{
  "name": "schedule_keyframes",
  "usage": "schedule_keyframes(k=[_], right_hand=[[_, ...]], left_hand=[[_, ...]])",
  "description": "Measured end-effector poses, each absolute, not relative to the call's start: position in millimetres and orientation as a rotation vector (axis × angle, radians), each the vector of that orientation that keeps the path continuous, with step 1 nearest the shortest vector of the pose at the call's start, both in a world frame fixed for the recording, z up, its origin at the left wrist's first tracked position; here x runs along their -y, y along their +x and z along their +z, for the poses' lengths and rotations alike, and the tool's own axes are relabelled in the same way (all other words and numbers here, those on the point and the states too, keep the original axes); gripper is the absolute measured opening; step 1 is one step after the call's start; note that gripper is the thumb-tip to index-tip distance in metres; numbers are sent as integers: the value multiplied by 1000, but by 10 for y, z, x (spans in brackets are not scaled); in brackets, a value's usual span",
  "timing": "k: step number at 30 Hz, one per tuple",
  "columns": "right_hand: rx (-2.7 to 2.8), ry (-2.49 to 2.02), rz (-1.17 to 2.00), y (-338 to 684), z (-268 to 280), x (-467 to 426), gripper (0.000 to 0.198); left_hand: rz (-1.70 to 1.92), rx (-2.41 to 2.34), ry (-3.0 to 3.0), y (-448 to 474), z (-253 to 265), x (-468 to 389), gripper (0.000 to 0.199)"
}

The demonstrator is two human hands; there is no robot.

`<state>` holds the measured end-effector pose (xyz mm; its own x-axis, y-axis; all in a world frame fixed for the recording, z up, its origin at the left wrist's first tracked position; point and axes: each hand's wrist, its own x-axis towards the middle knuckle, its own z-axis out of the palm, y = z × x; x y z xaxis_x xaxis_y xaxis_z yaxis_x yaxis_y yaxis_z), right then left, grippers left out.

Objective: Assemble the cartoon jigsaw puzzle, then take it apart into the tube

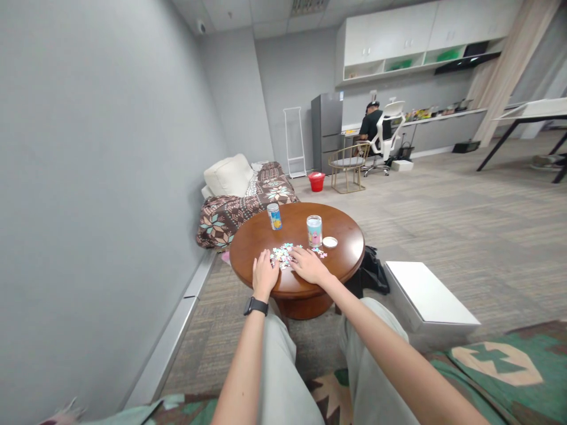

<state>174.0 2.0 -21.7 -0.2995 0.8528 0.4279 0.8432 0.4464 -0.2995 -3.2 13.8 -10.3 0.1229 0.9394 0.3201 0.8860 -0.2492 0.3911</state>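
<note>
Small pale, many-coloured jigsaw puzzle pieces (pixel 282 254) lie in a loose heap on a round brown wooden table (pixel 250 233). At the heap's left edge, my left hand (pixel 264 274) rests on the tabletop, fingers stretched out. My right hand (pixel 306 265) lies over the heap's right side with its fingers extended, touching pieces. Whether a piece sits under those fingertips is hidden. Behind my right hand stands an uncovered can with a pink picture (pixel 314 232), a round white lid (pixel 330 242) beside it. Farther back is a blue and yellow can (pixel 275 218) with its top on.
A grey wall (pixel 110 177) runs close on the left. Beyond the table is a sofa with a patterned cover (pixel 239 212). A white box (pixel 429 292) sits on the floor at right. Farther off are a red bucket (pixel 316 183), a gold-framed chair (pixel 348 162) and a seated person (pixel 371 125).
</note>
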Motion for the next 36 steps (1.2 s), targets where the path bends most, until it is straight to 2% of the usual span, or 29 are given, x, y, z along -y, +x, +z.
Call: schedule_keyframes(k=[6,15,20,24,27,31,36], right_hand=[[2246,-1347,45,1743,-186,29,37],[2115,-1415,56,1751,-155,22,31],[2026,-1550,69,1758,-125,40,28],[2140,-1393,34,1771,-130,53,30],[2225,-1309,26,1775,-150,57,28],[2160,-1437,-5,1768,-181,41,28],[2131,-1399,-7,1763,-201,12,27]], left_hand=[[819,-1780,2180,-70,-87,-142,45],[925,-1696,2195,-102,-97,-149,28],[929,-1766,2209,-95,-134,-170,29],[1005,-1691,2242,-111,-143,-171,25],[900,-1607,2368,-103,-137,-162,25],[708,-1577,2544,-72,-118,-139,33],[627,-1564,2578,-57,-104,-108,37]])
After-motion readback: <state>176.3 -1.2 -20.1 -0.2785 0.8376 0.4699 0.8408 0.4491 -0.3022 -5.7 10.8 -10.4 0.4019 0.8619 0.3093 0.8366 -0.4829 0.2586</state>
